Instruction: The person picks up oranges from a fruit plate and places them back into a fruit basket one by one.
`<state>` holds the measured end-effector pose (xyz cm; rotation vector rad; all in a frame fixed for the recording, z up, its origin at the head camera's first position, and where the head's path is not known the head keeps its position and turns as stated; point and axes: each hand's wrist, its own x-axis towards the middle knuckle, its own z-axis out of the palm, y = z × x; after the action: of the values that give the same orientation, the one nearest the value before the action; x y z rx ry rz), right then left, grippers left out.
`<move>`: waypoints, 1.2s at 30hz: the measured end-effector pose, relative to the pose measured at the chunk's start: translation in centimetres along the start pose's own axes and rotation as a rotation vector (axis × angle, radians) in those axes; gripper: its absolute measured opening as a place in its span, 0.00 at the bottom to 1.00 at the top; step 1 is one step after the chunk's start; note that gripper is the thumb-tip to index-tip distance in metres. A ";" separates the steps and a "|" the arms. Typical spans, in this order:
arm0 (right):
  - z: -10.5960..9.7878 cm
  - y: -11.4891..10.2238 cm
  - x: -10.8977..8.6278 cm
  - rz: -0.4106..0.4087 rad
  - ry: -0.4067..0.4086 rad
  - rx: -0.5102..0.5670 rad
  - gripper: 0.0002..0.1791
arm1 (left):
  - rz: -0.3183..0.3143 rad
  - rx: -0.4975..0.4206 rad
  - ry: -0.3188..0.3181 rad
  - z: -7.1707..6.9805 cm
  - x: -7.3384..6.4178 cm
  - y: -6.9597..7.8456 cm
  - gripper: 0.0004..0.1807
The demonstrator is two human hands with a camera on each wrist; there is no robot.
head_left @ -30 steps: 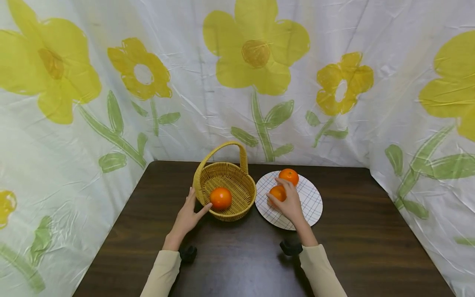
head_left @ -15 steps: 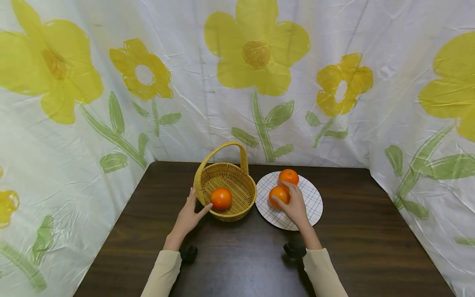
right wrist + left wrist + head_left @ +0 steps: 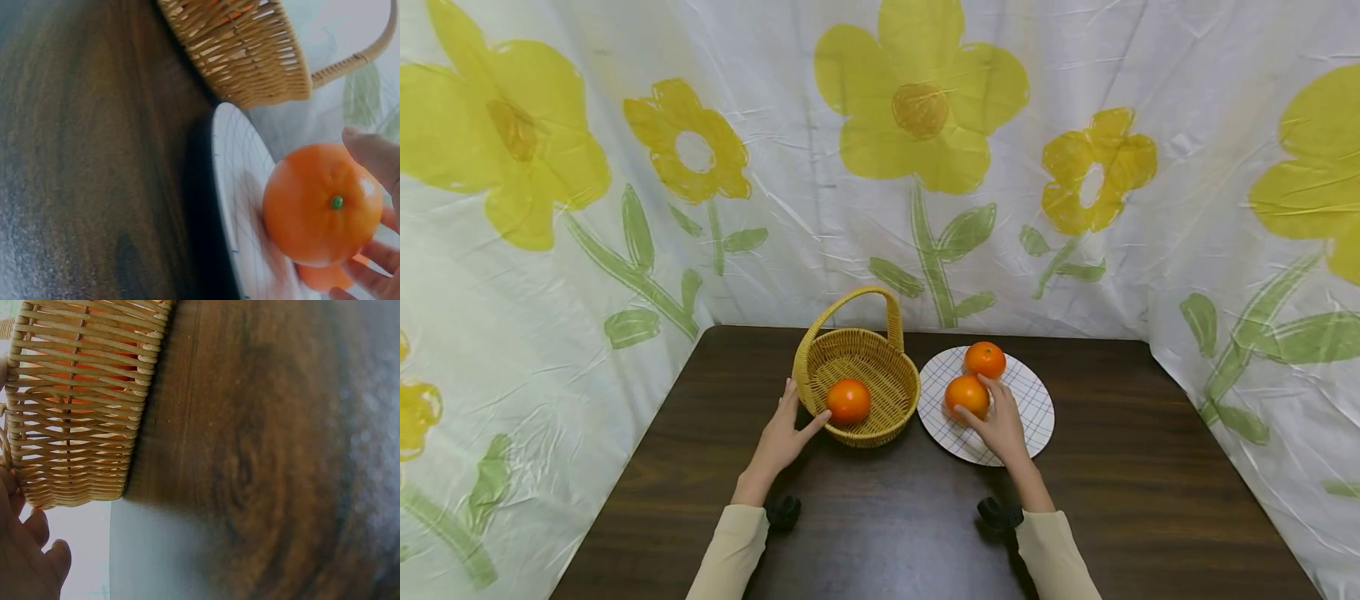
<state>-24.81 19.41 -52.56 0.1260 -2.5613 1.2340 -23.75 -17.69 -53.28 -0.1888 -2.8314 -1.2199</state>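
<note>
A yellow wicker basket [image 3: 891, 412] with an arched handle stands on the table, one round orange-red fruit [image 3: 848, 402] inside. My left hand [image 3: 778, 442] rests against the basket's near left side, fingers spread and thumb by the rim. On the round white plate [image 3: 1026, 408] with a grid pattern lie two oranges, the nearer orange [image 3: 966, 395] and the farther orange [image 3: 985, 360]. My right hand [image 3: 1006, 425] is at the right side of the nearer orange, thumb and fingers loosely spread around it. In the right wrist view, that orange [image 3: 319, 206] shows its green stem spot and sits on the plate.
The dark wooden table [image 3: 880, 533] extends in front of the basket and plate. A white curtain [image 3: 775, 250] with yellow flowers hangs behind and along both sides. Black wrist devices sit under both wrists, the right one [image 3: 998, 513] just in front of the plate.
My right hand has drawn back to the right and slightly nearer, uncovering more of the nearer orange, which stays on the plate. The left hand and basket have stayed put.
</note>
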 end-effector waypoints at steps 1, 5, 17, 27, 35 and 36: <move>0.0 0.1 0.0 0.008 -0.004 0.005 0.39 | 0.000 -0.001 0.000 0.0 0.0 0.0 0.48; 0.0 0.3 -0.2 0.039 -0.023 0.040 0.40 | -0.001 -0.001 0.000 0.0 0.0 0.1 0.48; 0.3 0.6 -0.2 0.057 -0.022 0.091 0.43 | -0.015 -0.001 -0.004 0.0 0.0 0.1 0.48; 0.4 0.7 -0.3 0.056 -0.002 0.097 0.43 | -0.017 -0.005 -0.005 0.0 0.0 0.2 0.48; 0.5 0.4 -0.4 0.066 -0.004 0.133 0.42 | -0.029 -0.007 -0.012 0.0 -0.2 0.2 0.49; 0.5 0.3 -0.4 0.068 -0.004 0.139 0.42 | -0.027 -0.006 -0.011 0.0 -0.2 0.2 0.49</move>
<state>-24.60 19.21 -53.22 0.0719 -2.5012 1.4384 -23.55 -17.58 -53.15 -0.1586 -2.8495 -1.2358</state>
